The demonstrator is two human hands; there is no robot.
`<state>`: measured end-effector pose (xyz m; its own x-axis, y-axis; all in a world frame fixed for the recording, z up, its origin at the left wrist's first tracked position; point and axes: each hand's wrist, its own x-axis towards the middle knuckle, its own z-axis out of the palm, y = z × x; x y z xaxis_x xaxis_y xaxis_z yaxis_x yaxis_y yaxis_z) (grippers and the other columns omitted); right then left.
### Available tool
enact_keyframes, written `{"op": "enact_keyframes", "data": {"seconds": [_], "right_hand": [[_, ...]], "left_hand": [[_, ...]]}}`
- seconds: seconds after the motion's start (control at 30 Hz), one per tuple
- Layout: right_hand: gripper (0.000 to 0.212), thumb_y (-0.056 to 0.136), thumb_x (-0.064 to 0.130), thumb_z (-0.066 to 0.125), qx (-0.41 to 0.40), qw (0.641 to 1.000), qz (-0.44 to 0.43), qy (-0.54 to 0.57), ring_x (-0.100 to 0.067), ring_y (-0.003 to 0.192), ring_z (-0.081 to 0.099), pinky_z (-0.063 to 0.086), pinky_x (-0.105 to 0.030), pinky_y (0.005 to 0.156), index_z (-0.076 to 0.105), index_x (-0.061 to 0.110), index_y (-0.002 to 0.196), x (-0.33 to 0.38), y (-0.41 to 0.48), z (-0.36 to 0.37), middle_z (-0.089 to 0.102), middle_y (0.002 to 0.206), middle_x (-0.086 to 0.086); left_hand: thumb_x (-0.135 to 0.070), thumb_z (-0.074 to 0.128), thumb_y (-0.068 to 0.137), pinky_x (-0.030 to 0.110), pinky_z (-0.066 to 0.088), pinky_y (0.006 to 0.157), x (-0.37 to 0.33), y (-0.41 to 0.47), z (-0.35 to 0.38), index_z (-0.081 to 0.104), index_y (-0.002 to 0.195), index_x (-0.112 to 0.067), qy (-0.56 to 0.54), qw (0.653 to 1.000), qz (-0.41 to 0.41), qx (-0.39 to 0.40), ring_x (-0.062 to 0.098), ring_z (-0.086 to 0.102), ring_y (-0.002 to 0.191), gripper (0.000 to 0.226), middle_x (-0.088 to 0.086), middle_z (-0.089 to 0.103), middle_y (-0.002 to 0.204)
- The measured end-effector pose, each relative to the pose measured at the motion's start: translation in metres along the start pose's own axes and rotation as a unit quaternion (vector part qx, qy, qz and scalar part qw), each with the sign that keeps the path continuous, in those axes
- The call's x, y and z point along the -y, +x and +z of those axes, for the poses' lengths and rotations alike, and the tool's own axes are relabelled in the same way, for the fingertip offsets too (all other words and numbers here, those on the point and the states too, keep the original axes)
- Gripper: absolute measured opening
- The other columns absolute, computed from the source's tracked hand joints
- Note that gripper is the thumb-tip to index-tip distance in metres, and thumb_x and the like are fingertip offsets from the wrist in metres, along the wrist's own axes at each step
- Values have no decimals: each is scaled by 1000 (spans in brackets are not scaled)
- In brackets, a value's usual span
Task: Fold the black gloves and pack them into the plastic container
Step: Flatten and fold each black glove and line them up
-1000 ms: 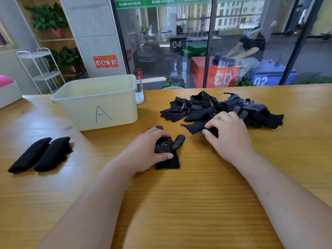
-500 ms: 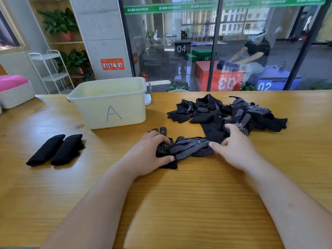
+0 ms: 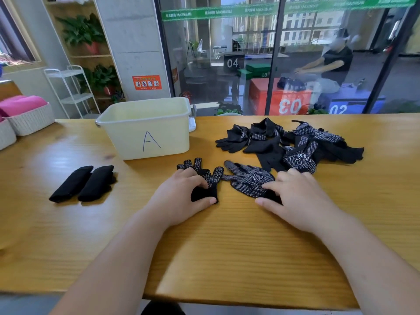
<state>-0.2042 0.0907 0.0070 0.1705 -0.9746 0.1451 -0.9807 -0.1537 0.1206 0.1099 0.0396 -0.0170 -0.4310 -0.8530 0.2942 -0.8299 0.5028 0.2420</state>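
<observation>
Left hand [image 3: 181,196] lies on a dotted black glove [image 3: 212,177], its fingers bent down onto the glove's palm and its thumb stretched along the near edge of the cuff. This glove sits on the wooden table [image 3: 227,246] just in front of the plastic container [image 3: 147,137], off its right corner, with its fingertips pointing back toward the container. Right hand [image 3: 297,196] rests with fingers spread and nearly straight on the cuff end of a logo glove [image 3: 250,179]. That glove lies grip-side up, farther right of the container, and one of its fingers reaches the dotted black glove's thumb.

A pile of loose gloves [image 3: 295,142] lies right of the container. Two folded gloves [image 3: 84,181] lie side by side, touching, off the container's front left and well apart from it. The container is cream, open-topped and marked with a blue A. Far to its left stand white woven baskets [image 3: 29,120], one holding pink cloth.
</observation>
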Motion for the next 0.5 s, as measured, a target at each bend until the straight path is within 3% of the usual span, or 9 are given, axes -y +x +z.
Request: {"op": "enact_keyframes", "data": {"seconds": [0.1, 0.23, 0.3, 0.4, 0.5], "right_hand": [[81, 91, 88, 24, -9, 998, -31, 61, -9, 120, 43, 43, -35, 105, 58, 40, 145, 13, -12, 1, 52, 122, 19], [72, 94, 79, 41, -12, 990, -79, 115, -4, 131, 41, 44, -31, 108, 51, 38, 153, 19, -23, 3, 45, 139, 24], [69, 95, 76, 41, -17, 990, -82, 114, -4, 128, 42, 43, -31, 107, 53, 39, 151, 19, -25, 3, 46, 136, 24], [82, 89, 88, 34, -12, 991, -83, 101, -5, 121, 41, 42, -31, 107, 54, 39, 151, 21, -28, 3, 43, 127, 23], [89, 85, 93, 36, 4, 990, -100, 101, -5, 118, 40, 41, -30, 105, 50, 39, 154, 23, -31, 2, 42, 126, 23]], "left_hand": [[-85, 62, 83, 30, 49, 94, 3, -13, -3, 66, 123, -48, -14, 1000, 0, 5, 5, 48, 116, 54, -27, 51, 119], [-58, 68, 97, 34, 52, 95, -1, -21, -8, 72, 115, -43, -11, 1000, 6, -13, 7, 52, 112, 24, -23, 58, 122], [-46, 66, 102, 39, 55, 91, -3, -22, -8, 74, 113, -38, 12, 1000, 6, -23, 9, 55, 110, 16, -21, 62, 121], [-40, 60, 106, 35, 52, 85, -6, -17, -18, 72, 110, -32, 11, 997, -22, -70, 13, 58, 106, 15, -19, 63, 110], [-41, 53, 110, 34, 46, 75, -19, -7, -52, 66, 101, -29, -71, 988, -95, -101, 15, 59, 88, 20, -14, 63, 91]]}}
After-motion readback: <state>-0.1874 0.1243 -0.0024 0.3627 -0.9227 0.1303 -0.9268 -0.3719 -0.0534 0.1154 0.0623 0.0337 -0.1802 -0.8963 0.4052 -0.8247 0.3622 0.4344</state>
